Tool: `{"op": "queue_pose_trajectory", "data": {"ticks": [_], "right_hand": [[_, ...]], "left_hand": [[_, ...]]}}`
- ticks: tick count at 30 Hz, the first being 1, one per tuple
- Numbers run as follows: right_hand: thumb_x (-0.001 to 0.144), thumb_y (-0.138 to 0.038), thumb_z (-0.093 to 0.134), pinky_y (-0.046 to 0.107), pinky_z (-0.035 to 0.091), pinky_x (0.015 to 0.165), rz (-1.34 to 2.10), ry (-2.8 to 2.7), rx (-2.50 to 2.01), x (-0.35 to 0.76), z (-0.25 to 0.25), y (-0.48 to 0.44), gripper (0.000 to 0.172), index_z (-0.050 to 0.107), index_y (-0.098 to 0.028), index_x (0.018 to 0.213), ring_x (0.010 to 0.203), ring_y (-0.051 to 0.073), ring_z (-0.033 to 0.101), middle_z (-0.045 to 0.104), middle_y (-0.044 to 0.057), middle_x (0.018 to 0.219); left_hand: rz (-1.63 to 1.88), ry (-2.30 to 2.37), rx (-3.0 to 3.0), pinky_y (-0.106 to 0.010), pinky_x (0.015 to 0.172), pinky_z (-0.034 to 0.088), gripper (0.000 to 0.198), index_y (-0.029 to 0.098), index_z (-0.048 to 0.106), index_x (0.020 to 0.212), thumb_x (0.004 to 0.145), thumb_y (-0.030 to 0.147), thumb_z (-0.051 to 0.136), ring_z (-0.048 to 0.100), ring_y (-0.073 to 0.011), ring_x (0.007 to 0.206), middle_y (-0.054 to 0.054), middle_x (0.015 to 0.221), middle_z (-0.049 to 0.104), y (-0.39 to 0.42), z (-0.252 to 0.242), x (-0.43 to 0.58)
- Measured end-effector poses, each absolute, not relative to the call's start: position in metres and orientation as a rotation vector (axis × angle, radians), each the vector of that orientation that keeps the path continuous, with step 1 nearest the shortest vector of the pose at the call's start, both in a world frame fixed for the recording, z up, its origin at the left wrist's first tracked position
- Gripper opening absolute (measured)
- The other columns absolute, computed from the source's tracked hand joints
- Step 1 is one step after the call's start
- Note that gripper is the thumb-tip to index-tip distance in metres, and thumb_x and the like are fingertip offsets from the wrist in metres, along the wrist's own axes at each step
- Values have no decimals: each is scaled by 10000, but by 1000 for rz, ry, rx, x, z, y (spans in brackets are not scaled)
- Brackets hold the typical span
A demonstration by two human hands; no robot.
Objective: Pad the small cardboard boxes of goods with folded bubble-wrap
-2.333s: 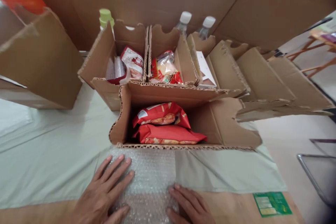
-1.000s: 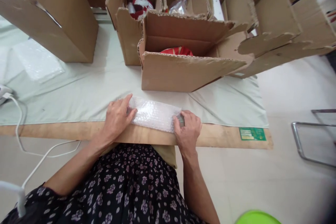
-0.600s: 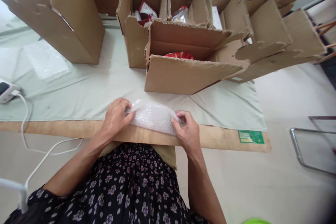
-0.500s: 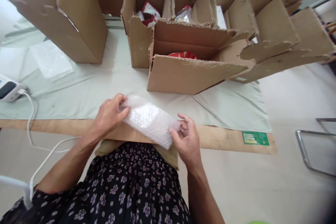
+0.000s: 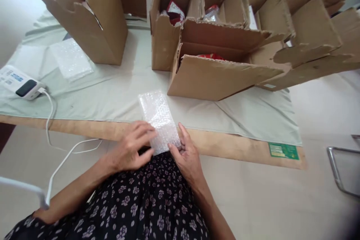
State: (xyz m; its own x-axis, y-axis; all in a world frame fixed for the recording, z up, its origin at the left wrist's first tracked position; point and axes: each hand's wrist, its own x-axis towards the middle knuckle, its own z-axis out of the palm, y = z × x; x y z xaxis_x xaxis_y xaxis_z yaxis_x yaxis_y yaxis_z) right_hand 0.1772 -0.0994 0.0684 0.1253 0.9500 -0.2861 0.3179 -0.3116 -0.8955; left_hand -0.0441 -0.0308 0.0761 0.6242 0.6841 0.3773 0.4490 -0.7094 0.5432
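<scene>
A flat bubble wrap pouch (image 5: 158, 114) lies slantwise over the table's front edge, its near end above my lap. My right hand (image 5: 187, 153) pinches its near right corner, thumb on top and fingers beneath. At the pouch's left side is my left hand (image 5: 135, 145), slightly blurred, with thumb and fingers apart and nothing held between them. Its fingertips are close to the pouch's left edge; whether they touch it I cannot tell.
An open cardboard box (image 5: 222, 78) stands just beyond the pouch, with more cardboard bins (image 5: 165, 45) behind. Another tall box (image 5: 109, 33) is at the left, beside more bubble wrap (image 5: 71, 60). A white power bank (image 5: 22, 82) trails a white cable (image 5: 52, 108) over the edge.
The pouch has turned so that its far end points away from me. My left hand has let go of its upper left end and moved down nearer my lap; my right hand still holds on.
</scene>
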Motion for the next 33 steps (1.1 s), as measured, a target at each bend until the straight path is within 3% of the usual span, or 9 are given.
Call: {"op": "queue_pose_trajectory", "data": {"ticks": [4, 8, 11, 15, 17, 19, 22, 27, 33], "right_hand": [[954, -340, 598, 286, 575, 595, 1349, -1054, -1617, 171, 69, -101, 656, 407, -237, 1574, 581, 117, 599, 758, 65, 1020], [970, -328, 587, 296, 608, 605, 1368, -1074, -1511, 175, 69, -110, 656, 358, -232, 1577, 582, 128, 636, 724, 13, 867], [969, -282, 610, 407, 644, 856, 1029, -1374, -1529, 192, 73, -118, 665, 359, -282, 1584, 937, 204, 733, 730, 80, 1120], [924, -247, 677, 588, 433, 1190, 624, -1864, -1518, 207, 77, -106, 777, 324, -309, 1614, 1467, 321, 471, 502, 137, 1571], [916, -272, 694, 563, 453, 1178, 676, -1905, -1499, 203, 74, -92, 771, 347, -294, 1604, 1424, 311, 520, 567, 128, 1515], [932, -290, 674, 490, 547, 1072, 797, -1790, -1552, 194, 67, -78, 632, 465, -276, 1529, 1212, 268, 668, 712, 94, 1286], [942, -292, 639, 419, 597, 947, 886, -1595, -1668, 179, 58, -65, 447, 604, -252, 1386, 975, 222, 724, 760, 57, 1066], [938, -318, 646, 416, 593, 935, 779, -1637, -1751, 171, 58, -66, 427, 620, -265, 1360, 992, 230, 721, 762, 64, 1120], [922, -260, 696, 518, 518, 1023, 175, -1927, -1637, 172, 73, -88, 429, 618, -276, 1344, 1246, 311, 633, 696, 119, 1310]], "left_hand": [[655, 816, 2504, -578, 1116, 494, 564, 134, 557, 1400, 883, 296, 716, 604, -338, 1265, -184, 1315, 677, -63, 63, -40], [859, 959, 2484, -540, 1081, 524, 367, 159, 639, 1276, 916, 104, 601, 693, -276, 1131, -129, 1140, 766, -62, 48, -27], [1011, 1005, 2343, -484, 980, 572, 281, 197, 693, 1135, 926, 73, 553, 733, -235, 986, -77, 991, 792, -54, 49, -24], [982, 1020, 2193, -409, 834, 571, 206, 188, 713, 1030, 947, 103, 544, 713, -206, 839, -57, 876, 772, -42, 56, -25], [943, 1018, 2164, -388, 803, 553, 213, 178, 711, 1071, 958, 117, 540, 686, -197, 796, -51, 853, 756, -37, 59, -26], [916, 1037, 2116, -379, 808, 550, 255, 170, 680, 1195, 959, 165, 583, 674, -201, 818, -56, 887, 750, -34, 60, -28], [904, 1082, 2082, -393, 865, 541, 447, 173, 578, 1372, 939, 245, 659, 663, -223, 913, -68, 980, 744, -32, 61, -34], [845, 1217, 2199, -371, 783, 502, 322, 165, 612, 1312, 998, 195, 550, 619, -210, 799, -45, 845, 705, -27, 57, -38], [719, 1194, 2342, -383, 768, 491, 285, 139, 655, 1254, 996, 217, 562, 630, -218, 747, -54, 804, 706, -15, 54, -31]]}}
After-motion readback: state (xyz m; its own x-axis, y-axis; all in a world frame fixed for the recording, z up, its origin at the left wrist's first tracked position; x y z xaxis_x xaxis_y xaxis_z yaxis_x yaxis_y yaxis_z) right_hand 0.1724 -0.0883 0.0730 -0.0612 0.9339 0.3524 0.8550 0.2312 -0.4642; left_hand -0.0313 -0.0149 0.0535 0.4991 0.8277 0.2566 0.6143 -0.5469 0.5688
